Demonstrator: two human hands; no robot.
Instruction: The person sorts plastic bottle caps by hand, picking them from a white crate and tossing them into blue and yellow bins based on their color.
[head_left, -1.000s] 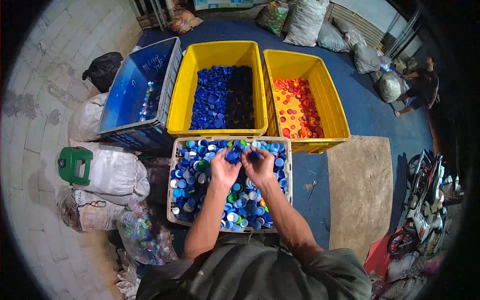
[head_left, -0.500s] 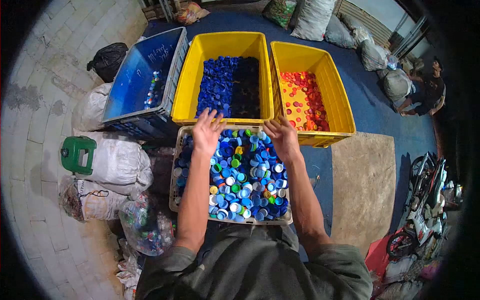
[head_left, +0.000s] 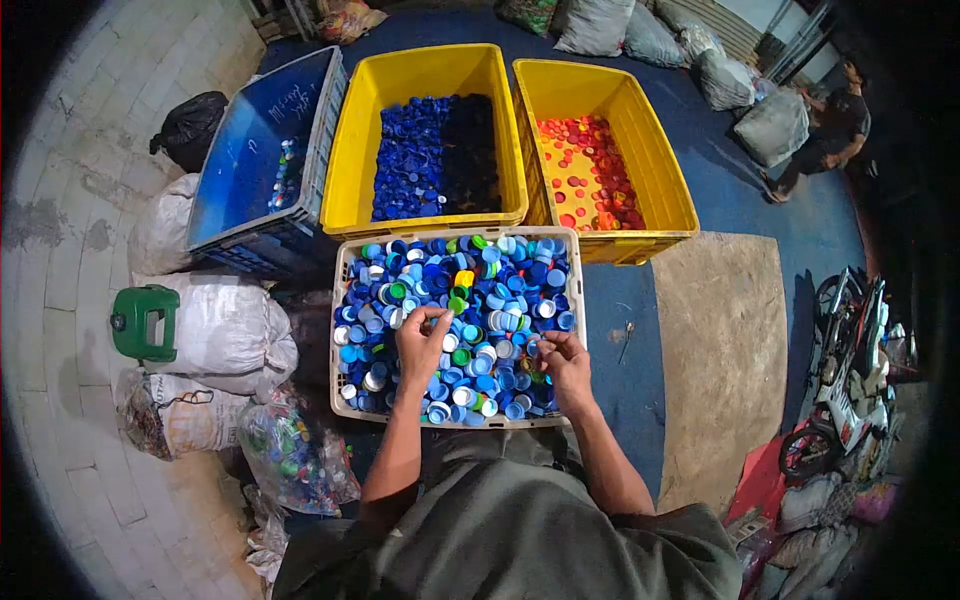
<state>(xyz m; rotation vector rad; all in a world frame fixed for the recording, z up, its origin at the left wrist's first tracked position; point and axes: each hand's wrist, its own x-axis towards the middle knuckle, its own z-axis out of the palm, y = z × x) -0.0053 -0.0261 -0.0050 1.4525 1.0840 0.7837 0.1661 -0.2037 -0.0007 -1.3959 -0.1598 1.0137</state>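
A shallow light-coloured crate (head_left: 342, 395) in front of me holds many plastic bottle caps (head_left: 485, 385), mostly blue, with some white, green and yellow ones. My left hand (head_left: 424, 347) is over the middle of the caps, its fingers curled together; what they grip, if anything, is hidden. Near the crate's right side, my right hand (head_left: 567, 372) has thumb and fingers drawn into a pinch low over the caps. Whatever lies between those fingertips is too small to make out.
Beyond the crate stand a blue bin (head_left: 225, 190), a yellow bin (head_left: 350, 110) of dark blue caps and another yellow bin (head_left: 640, 120) of red caps. Sacks (head_left: 235, 325) and a green plastic container (head_left: 130, 320) lie left. A motorcycle (head_left: 840, 400) and a person (head_left: 835, 130) are at right.
Both hands have come back from the crate's far edge to low over the caps, and their fingers have closed. The person at right has shifted posture near the sacks.
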